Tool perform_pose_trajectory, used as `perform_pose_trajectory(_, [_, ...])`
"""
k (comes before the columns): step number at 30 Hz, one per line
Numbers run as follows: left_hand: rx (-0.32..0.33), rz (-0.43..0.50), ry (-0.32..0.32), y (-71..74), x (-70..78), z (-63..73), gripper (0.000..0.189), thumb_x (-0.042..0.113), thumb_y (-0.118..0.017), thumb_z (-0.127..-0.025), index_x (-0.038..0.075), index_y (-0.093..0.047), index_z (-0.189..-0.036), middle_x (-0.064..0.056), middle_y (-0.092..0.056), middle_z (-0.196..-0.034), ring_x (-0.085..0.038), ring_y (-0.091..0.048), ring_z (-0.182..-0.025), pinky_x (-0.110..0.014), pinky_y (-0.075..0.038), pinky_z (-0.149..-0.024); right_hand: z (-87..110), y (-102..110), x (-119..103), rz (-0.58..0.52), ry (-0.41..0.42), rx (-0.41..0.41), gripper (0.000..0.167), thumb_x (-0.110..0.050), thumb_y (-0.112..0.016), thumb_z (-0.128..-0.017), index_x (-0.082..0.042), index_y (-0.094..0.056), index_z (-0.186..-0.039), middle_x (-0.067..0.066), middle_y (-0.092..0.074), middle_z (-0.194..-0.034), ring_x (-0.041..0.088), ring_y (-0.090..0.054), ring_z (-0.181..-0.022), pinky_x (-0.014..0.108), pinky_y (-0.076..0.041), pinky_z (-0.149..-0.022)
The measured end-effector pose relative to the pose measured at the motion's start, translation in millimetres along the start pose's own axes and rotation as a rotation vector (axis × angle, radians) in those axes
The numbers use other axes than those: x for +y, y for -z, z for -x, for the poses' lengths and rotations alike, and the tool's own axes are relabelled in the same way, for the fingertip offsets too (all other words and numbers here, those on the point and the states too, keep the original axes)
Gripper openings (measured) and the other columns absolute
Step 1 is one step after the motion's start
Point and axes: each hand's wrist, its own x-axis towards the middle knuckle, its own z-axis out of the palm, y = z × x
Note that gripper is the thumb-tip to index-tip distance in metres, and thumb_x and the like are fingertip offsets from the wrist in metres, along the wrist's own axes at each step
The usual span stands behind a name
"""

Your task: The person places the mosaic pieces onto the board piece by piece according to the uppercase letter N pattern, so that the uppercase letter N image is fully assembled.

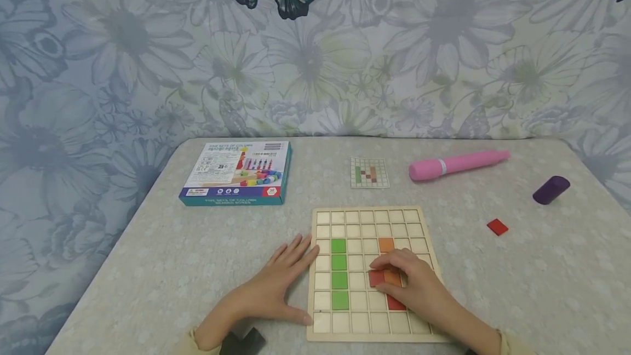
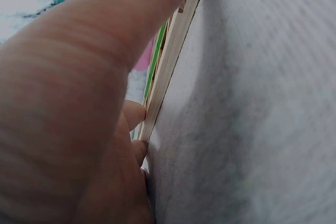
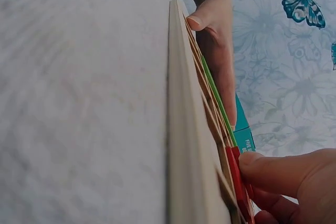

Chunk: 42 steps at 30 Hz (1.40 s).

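A wooden grid board [image 1: 365, 338] lies on the table, with several green tiles [image 1: 339, 279] in one column. My left hand [image 1: 281, 278] is spread out, its fingertips and thumb touching the board's left edge. Over the board's right half, my right hand [image 1: 414, 284] pinches a red tile [image 1: 377, 278] between thumb and index finger, low in a cell. Beside it are orange tiles [image 1: 386, 244] and another red tile [image 1: 396, 303], partly covered by that hand. The right wrist view shows the right thumb [image 3: 252, 160] against red tiles [image 3: 235, 171].
A boxed set [image 1: 236, 174] lies at the back left. Behind the board is a small pattern card [image 1: 370, 173], with a pink pen-shaped object [image 1: 458, 165] to its right. A purple cylinder [image 1: 551, 190] and a loose red tile [image 1: 497, 227] lie at the right.
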Motion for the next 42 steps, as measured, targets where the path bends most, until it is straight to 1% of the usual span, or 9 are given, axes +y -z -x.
perform_pose_trajectory(10, [-0.003,-0.001,-0.002,0.9,0.8,-0.1,0.113,0.063,-0.071,-0.069,0.014,-0.011,-0.152,-0.005,0.001,-0.156,-0.022,0.008,-0.140,-0.046,0.002,-0.109,0.1,-3.0,-0.6,0.001,-0.021,-0.004,0.036,-0.007,-0.081,-0.071,-0.025,-0.066,-0.098,-0.018,-0.062,-0.097,0.005,-0.052,-0.089,0.027,-0.046,-0.076])
perform_pose_trajectory(15, [0.002,-0.012,-0.006,3.1,-0.6,0.2,0.113,0.063,-0.071,-0.069,0.014,-0.012,-0.152,-0.006,0.000,-0.156,-0.022,0.007,-0.140,-0.046,0.002,-0.109,-3.6,6.9,-3.1,-0.010,-0.027,0.044,0.031,-0.005,-0.079,-0.074,-0.020,-0.068,-0.098,-0.015,-0.062,-0.095,0.008,-0.054,-0.086,0.026,-0.047,-0.072])
perform_pose_trajectory(22, [0.005,-0.025,-0.004,2.7,0.4,-0.3,0.113,0.065,-0.070,-0.068,0.014,-0.013,-0.152,-0.006,0.000,-0.156,-0.023,0.007,-0.140,-0.044,0.003,-0.109,-1.5,65.3,15.8,0.130,-0.069,0.253,0.026,0.001,-0.074,-0.078,-0.012,-0.068,-0.099,-0.004,-0.064,-0.088,0.007,-0.050,-0.076,0.022,-0.038,-0.061])
perform_pose_trajectory(25, [0.003,-0.024,0.003,2.0,1.2,-0.2,0.113,0.065,-0.070,-0.068,0.014,-0.013,-0.151,-0.005,0.000,-0.156,-0.023,0.006,-0.140,-0.044,0.003,-0.109,9.1,97.2,36.8,0.208,-0.120,0.344,0.024,0.001,-0.073,-0.079,-0.009,-0.068,-0.100,-0.001,-0.063,-0.083,0.004,-0.047,-0.068,0.020,-0.035,-0.055])
perform_pose_trajectory(27, [0.002,-0.014,0.005,1.7,1.6,-0.4,0.113,0.065,-0.070,-0.068,0.014,-0.014,-0.151,-0.005,0.000,-0.156,-0.023,0.006,-0.140,-0.044,0.002,-0.109,17.5,116.4,52.3,0.268,-0.193,0.373,0.022,-0.003,-0.072,-0.081,-0.008,-0.068,-0.103,0.002,-0.063,-0.083,-0.001,-0.046,-0.068,0.018,-0.034,-0.054])
perform_pose_trajectory(30, [-0.001,0.002,0.006,1.1,1.6,0.5,0.112,0.064,-0.071,-0.068,0.014,-0.014,-0.151,-0.005,0.000,-0.156,-0.022,0.007,-0.140,-0.045,0.002,-0.109,28.9,136.1,74.0,0.318,-0.324,0.372,0.025,-0.012,-0.070,-0.085,-0.005,-0.065,-0.109,0.009,-0.063,-0.089,-0.005,-0.045,-0.073,0.017,-0.036,-0.055])
perform_pose_trajectory(34, [-0.003,0.010,-0.001,-0.1,0.9,0.7,0.112,0.063,-0.071,-0.069,0.014,-0.013,-0.152,-0.005,0.001,-0.156,-0.022,0.008,-0.140,-0.046,0.003,-0.109,37.2,146.8,92.9,0.334,-0.435,0.309,0.038,-0.021,-0.068,-0.087,0.001,-0.058,-0.116,0.021,-0.061,-0.105,0.011,-0.052,-0.087,0.017,-0.038,-0.061])
perform_pose_trajectory(37, [-0.001,0.006,0.001,-0.1,0.4,0.4,0.112,0.064,-0.070,-0.069,0.015,-0.012,-0.152,-0.005,0.001,-0.156,-0.021,0.008,-0.140,-0.046,0.003,-0.109,36.7,147.3,98.9,0.361,-0.439,0.268,0.042,-0.020,-0.070,-0.086,0.003,-0.056,-0.117,0.025,-0.060,-0.107,0.029,-0.054,-0.091,0.018,-0.039,-0.064])
perform_pose_trajectory(42, [-0.003,-0.001,0.003,1.2,0.6,-0.2,0.112,0.064,-0.070,-0.069,0.015,-0.012,-0.152,-0.005,0.001,-0.156,-0.022,0.008,-0.140,-0.046,0.002,-0.109,30.6,143.3,99.4,0.410,-0.382,0.221,0.039,-0.007,-0.073,-0.080,0.004,-0.057,-0.113,0.025,-0.061,-0.098,0.038,-0.056,-0.087,0.029,-0.044,-0.064])
